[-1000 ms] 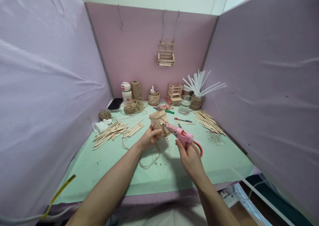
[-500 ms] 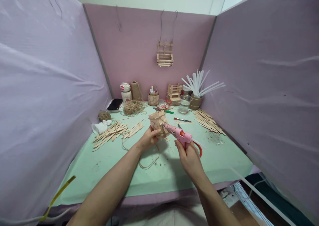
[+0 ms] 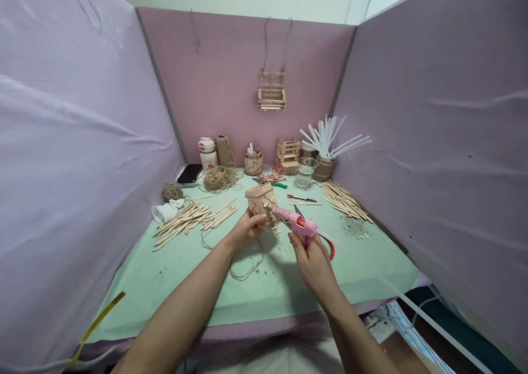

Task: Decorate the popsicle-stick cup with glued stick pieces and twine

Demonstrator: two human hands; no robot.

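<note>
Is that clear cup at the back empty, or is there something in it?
Not empty: the clear cup stands upright, and a see-through liquid shows inside, its surface below the rim.

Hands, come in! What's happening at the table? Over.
Left hand: holding tan cup. Right hand: gripping pink glue gun, nozzle at cup. Red-handled scissors close by.

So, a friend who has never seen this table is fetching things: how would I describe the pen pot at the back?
Find the pink back panel and the green tabletop at its foot. Between the tangled twine and the small wooden crate stands a squat tan pot. Pens poke up from it, while the brown pot further right holds long white glue sticks.
</note>
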